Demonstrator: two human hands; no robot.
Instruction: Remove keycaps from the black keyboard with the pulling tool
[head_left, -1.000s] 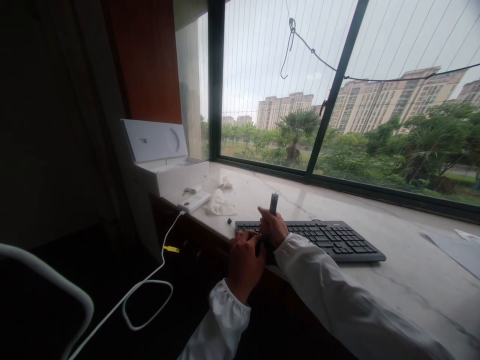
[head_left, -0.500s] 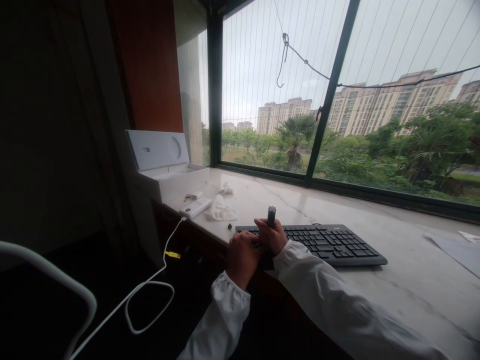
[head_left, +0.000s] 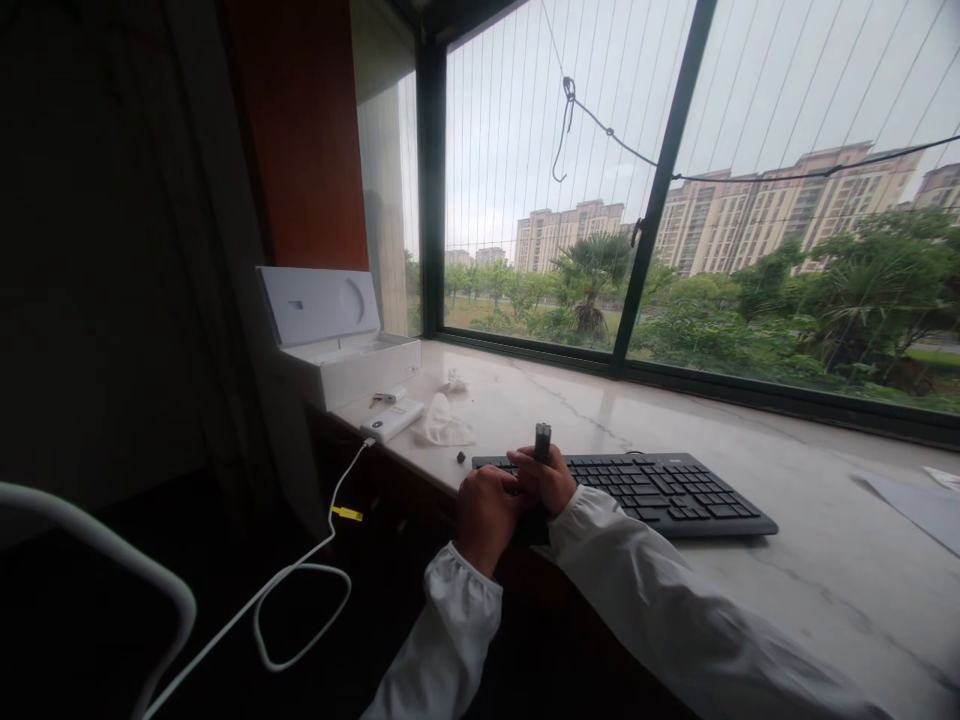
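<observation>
My right hand is closed around a short dark grey stick-shaped tool, whose blunt end points upward. Its lower part is hidden in my fingers. Pressed against it, my left hand is closed with its fingertips bent inward; whatever they grip is hidden. Both hands are over the left end of a black keyboard and cover some of its keys. A small dark block, perhaps a keycap, lies on the marble top just left of the keyboard.
Crumpled white tissue lies left of the hands. Beside it is a white power bank with a white cable hanging off the edge. An open white box stands behind. Paper lies at the right, below the window.
Both hands keep nearly the same grip and place over the keyboard. The whole view has shifted slightly, so everything appears a little lower.
</observation>
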